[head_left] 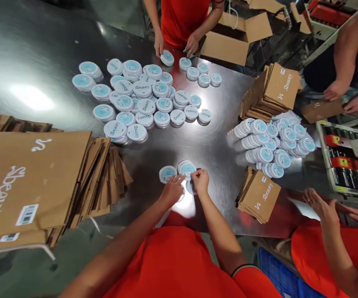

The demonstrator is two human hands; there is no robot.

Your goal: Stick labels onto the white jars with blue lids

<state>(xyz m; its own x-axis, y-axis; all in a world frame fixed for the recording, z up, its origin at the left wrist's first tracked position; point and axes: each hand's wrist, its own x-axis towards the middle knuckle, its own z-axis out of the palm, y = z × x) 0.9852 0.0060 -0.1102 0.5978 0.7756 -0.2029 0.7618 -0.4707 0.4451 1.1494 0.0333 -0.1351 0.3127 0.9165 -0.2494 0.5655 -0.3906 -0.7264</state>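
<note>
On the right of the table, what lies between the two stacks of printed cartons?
In the head view, a cluster of round white containers lies between the upper carton stack and the lower carton stack.

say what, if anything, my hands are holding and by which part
The left hand has fingers over the near edge of a disc; the right hand is curled at its right edge. What either grips, if anything, cannot be told.

Round white discs (167, 172) with pale-blue faces lie clustered on the metal table (218, 157).
</note>
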